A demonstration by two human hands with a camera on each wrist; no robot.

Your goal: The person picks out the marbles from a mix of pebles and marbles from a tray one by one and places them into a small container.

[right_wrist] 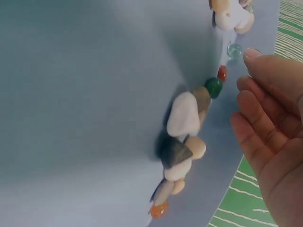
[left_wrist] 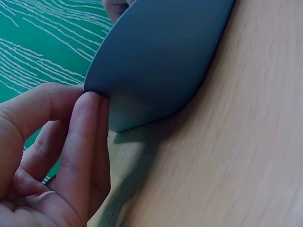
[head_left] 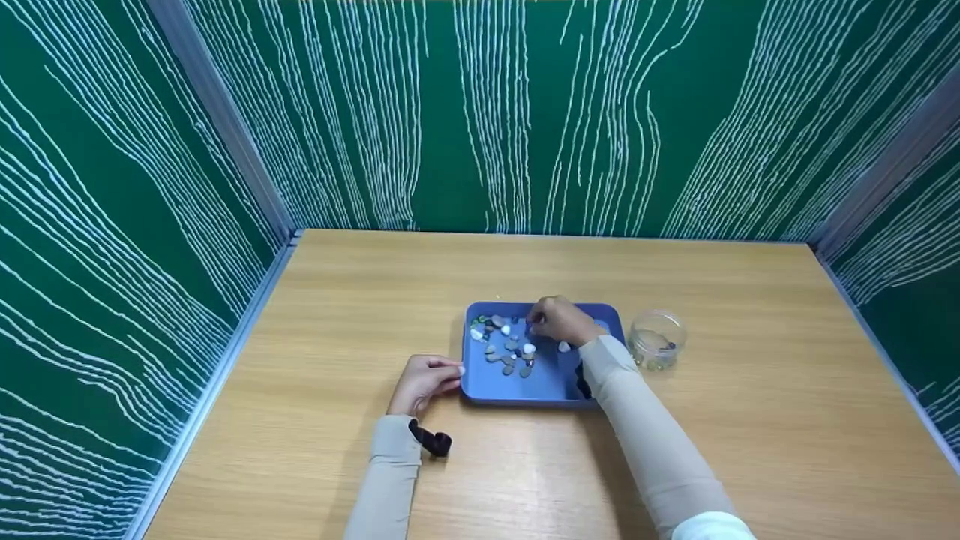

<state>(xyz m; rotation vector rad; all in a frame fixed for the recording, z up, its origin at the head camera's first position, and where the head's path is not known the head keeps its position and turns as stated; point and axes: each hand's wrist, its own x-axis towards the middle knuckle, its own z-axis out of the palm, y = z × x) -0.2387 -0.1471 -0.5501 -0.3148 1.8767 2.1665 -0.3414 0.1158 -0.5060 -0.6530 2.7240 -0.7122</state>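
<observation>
A blue rectangular tray holds pebbles and glass beads, mostly in its left half. At its left edge, my left hand pinches the rim between thumb and fingers; in the left wrist view the fingertips meet the tray's corner. My right hand reaches over the tray's far right part. In the right wrist view its fingers are loosely bent, close to a clear glass bead, with nothing visible between them. Nearby lie a green bead, a red bead and a white pebble.
A clear round jar with some beads at its bottom stands right of the tray. Everything rests on a wooden table. Green walls with white lines border its back and sides.
</observation>
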